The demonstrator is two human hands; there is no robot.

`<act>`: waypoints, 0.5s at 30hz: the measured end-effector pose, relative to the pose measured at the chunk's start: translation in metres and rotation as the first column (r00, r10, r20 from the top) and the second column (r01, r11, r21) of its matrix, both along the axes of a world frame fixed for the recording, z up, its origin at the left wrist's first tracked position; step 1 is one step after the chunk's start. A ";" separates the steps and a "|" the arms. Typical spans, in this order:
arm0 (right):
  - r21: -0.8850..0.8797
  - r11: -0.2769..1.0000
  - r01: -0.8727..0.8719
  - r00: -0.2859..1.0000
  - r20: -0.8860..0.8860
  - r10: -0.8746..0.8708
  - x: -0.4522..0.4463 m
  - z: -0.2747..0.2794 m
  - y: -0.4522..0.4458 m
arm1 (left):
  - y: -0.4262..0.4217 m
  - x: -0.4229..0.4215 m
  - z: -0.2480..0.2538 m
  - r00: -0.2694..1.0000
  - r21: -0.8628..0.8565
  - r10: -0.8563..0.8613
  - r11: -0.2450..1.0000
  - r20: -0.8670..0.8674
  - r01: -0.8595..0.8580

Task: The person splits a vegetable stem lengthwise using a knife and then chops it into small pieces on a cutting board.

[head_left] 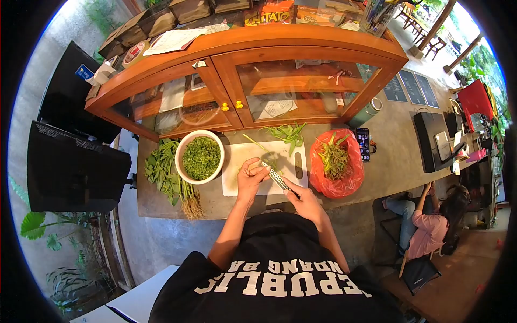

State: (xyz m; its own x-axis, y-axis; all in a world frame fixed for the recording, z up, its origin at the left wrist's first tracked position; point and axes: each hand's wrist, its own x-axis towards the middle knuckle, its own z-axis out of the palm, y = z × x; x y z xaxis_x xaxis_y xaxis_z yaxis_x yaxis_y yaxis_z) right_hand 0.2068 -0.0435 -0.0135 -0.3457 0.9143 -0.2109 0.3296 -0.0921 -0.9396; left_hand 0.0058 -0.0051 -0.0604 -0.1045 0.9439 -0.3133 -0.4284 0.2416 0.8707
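Note:
My right hand (303,200) is wrapped round the handle of a kitchen knife (278,179), whose blade has a pattern of pale dots. The blade slants up and left over a white cutting board (232,183). At the blade's far end, my left hand (251,178) has its thumb and fingers pinched against it. Leafy green stems (291,134) lie across the board's far edge. Left of the board, a white bowl (182,171) holds finely chopped greens (201,158). A bundle of rooted greens (161,164) lies beside the bowl.
A red plastic bag (319,185) with stems and roots sits right of the board. Beyond it are a phone (362,141) and a green tumbler (368,112). A glass-doored wooden cabinet (231,54) stands along the back. Another person (431,231) sits at the right.

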 end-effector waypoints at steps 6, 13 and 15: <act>0.014 0.999 -0.042 0.999 0.001 0.042 0.007 -0.015 -0.002 | 0.002 -0.005 -0.007 0.998 -0.064 0.043 0.997 0.046 -0.040; -0.070 0.984 -0.163 0.986 -0.036 0.161 0.021 0.001 0.001 | 0.003 -0.008 0.010 0.996 -0.171 0.037 0.985 0.077 -0.023; -0.006 0.984 -0.179 0.979 -0.097 0.177 0.022 0.003 0.000 | 0.003 -0.008 0.011 0.995 -0.190 0.011 0.982 0.097 0.007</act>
